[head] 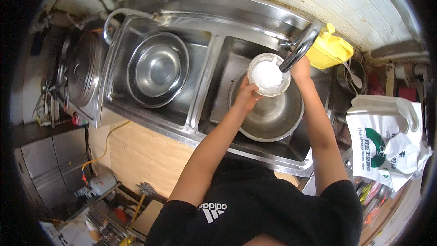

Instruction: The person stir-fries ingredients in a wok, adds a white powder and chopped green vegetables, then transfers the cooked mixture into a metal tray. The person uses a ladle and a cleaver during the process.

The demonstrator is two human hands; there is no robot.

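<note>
My left hand (248,96) grips the near left rim of a small bowl (253,82) with white contents. The bowl is under the spout of a dark, shiny faucet (297,50) and above a large metal basin (273,123) in the right sink compartment. My right hand (300,65) is raised beside the faucet, partly hidden behind it; its fingers and whatever they touch cannot be made out. Just beyond the right hand stands a yellow plastic jug (327,49). In the left sink compartment rests a round stainless steel bowl (157,70).
A metal divider (202,89) parts the two sink compartments. At the right, a white plastic bag (382,143) hangs or stands near a pot with a pale spoon (355,79). A large round metal pan or lid (81,68) is at the left. Below left is a gas cylinder (103,183).
</note>
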